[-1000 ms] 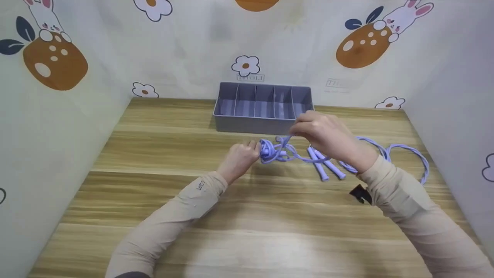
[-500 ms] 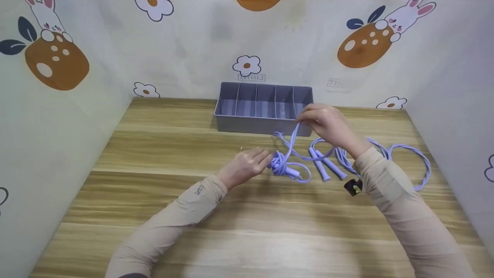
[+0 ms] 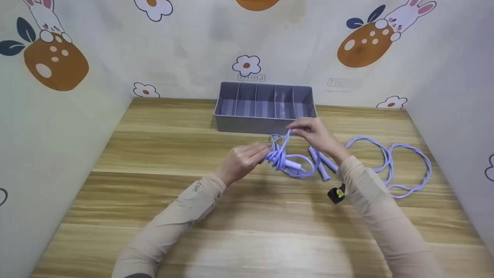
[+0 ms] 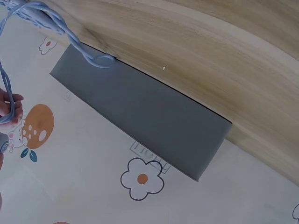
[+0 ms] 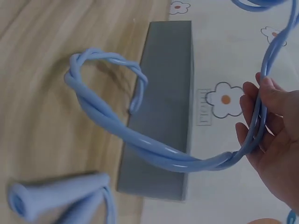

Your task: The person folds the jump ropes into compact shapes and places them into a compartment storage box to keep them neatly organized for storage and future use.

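Observation:
My left hand (image 3: 243,162) grips a bundled blue-purple jump rope (image 3: 276,159) in front of the grey box. A handle (image 3: 292,165) of that rope pokes out of the wound coils to the right, with a loop hanging around it. My right hand (image 3: 318,137) pinches a doubled strand just above the bundle, near the box's front right corner. In the right wrist view, the strand (image 5: 259,119) runs between the thumb and fingers of the right hand (image 5: 278,133). The left wrist view shows part of the bundle (image 4: 37,16) at its top left; the left hand is out of that frame.
A grey box (image 3: 254,124) with several compartments stands at the back wall. A second jump rope (image 3: 426,164) lies in loops at the right, its two handles (image 3: 319,166) partly behind the right forearm. A small black device (image 3: 336,195) shows at the right wrist.
My right hand first rose, drawing the strand up, then came down and left toward the bundle. The left hand shifted slightly right with the bundle, and its handle now shows more plainly.

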Demonstrator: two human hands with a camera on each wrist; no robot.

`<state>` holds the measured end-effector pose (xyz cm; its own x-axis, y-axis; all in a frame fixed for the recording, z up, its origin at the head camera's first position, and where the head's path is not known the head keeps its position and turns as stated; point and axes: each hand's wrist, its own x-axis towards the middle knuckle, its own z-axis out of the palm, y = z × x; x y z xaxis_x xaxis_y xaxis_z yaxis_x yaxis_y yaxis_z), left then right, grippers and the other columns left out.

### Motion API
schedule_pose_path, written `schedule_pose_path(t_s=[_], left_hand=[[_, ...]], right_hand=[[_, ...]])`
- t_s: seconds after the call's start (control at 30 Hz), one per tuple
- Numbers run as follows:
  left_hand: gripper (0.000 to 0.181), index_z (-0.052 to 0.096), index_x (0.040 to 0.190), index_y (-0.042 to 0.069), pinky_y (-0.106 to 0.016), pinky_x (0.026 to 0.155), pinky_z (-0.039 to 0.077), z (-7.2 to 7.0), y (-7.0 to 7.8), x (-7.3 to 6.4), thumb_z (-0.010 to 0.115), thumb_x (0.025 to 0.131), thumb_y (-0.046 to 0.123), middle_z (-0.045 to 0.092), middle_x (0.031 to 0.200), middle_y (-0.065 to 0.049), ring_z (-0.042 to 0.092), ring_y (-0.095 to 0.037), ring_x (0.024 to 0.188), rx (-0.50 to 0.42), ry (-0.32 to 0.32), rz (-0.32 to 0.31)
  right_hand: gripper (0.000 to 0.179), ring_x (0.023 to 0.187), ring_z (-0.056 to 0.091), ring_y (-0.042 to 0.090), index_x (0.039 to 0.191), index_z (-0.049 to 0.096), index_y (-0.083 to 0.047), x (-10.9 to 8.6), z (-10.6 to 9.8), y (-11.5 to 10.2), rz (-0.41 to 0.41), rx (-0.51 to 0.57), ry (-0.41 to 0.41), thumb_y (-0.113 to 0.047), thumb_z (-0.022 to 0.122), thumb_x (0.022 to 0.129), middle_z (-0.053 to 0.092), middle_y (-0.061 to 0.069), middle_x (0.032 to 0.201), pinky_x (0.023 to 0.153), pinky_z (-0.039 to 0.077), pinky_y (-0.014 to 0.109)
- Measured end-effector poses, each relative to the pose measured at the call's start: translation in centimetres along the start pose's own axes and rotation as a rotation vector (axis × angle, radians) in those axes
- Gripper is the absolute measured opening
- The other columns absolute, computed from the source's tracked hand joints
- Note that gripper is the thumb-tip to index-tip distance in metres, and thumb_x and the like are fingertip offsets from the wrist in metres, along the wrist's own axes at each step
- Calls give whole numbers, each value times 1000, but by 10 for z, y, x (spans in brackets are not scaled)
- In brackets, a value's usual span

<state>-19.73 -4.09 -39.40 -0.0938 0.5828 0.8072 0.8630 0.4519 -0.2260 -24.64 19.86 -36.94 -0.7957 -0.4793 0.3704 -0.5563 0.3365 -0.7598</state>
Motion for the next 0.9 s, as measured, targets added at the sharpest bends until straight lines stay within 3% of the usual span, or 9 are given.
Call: schedule_pose_path(t_s=[0.27, 0.47, 0.53, 0.6, 0.73, 0.9], left_hand=[[22, 68, 94, 2, -25, 70, 54, 12, -7, 1, 70, 73, 0, 70, 90, -9, 67, -19, 77, -8, 37, -90], [23, 69, 93, 2, -24, 67, 54, 20, -13, -1, 72, 70, -3, 70, 88, -8, 67, -18, 77, -46, 63, -231], [23, 68, 93, 1, -26, 69, 54, 22, -14, -1, 70, 71, -4, 70, 89, -9, 67, -19, 78, -40, 56, -279], [23, 68, 93, 0, -27, 69, 54, 24, -15, -2, 69, 70, -5, 70, 89, -10, 67, -20, 79, -26, 44, -318], [22, 66, 93, 0, -28, 70, 54, 26, -15, -1, 66, 72, -5, 69, 90, -11, 67, -22, 79, -19, 16, -389], [18, 66, 93, 2, -28, 69, 55, 27, -16, 2, 68, 75, 1, 69, 89, -10, 67, -21, 77, -7, 6, -459]], right_hand=[[15, 79, 59, 4, 94, 64, 13, -7, 23, 20, 19, 170, 23, 6, 55, 85, 65, 22, 91, 69, 48, 14], [16, 86, 59, 5, 91, 60, 18, -13, 37, 27, -7, 123, 78, 11, 52, 79, 63, 28, 90, 81, 46, 17], [18, 88, 59, 6, 94, 61, 17, -15, 41, 27, 47, 133, 83, 9, 52, 80, 62, 30, 94, 84, 46, 20], [21, 89, 59, 5, 100, 59, 16, -18, 46, 27, 157, 181, 85, 6, 53, 83, 63, 27, 98, 87, 45, 23], [26, 98, 60, 13, 112, 52, 15, -21, 54, 25, 314, 350, 70, 1, 49, 90, 61, 22, 109, 94, 43, 32], [27, 101, 57, 36, 111, 51, 18, -25, 60, 16, 308, 322, -5, 5, 50, 87, 59, 29, 107, 89, 47, 28]])
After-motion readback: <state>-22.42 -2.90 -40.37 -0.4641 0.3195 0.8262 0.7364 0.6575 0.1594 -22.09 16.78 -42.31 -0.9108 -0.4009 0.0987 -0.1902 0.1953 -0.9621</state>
